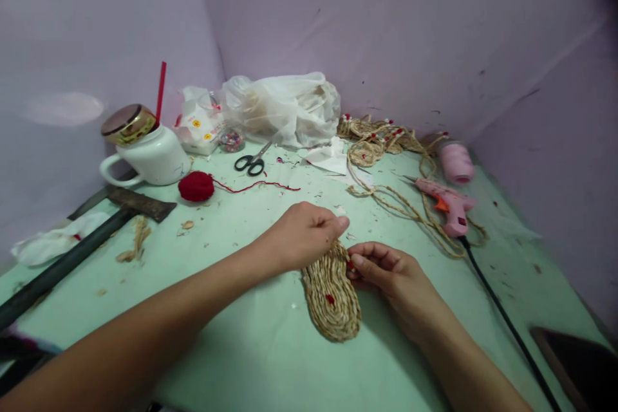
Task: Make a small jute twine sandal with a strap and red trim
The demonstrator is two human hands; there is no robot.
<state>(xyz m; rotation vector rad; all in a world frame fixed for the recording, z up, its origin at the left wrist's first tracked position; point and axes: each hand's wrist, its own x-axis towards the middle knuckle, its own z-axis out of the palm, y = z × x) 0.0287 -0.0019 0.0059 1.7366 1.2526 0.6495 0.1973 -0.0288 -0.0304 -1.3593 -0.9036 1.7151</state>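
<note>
A sole-shaped piece of coiled straw cord (333, 309) lies on the green table, with a small red spot near its rounded lower end. Over its upper end my left hand (309, 235) is closed, the thumb pointing right; the hand covers that end and grips it. At the right edge of the sole, my right hand (386, 270) pinches a small red bit (351, 264), perhaps a pin head, between thumb and fingertips. The rest of that bit is hidden by the fingers.
A pink glue gun (451, 206) and a pink thread spool (456, 163) stand right, near loose straw cord (396, 203). Scissors (253, 161), red yarn (196, 187), a white mug (154, 158) and a hammer (140, 203) lie left. A plastic bag (290, 106) is behind.
</note>
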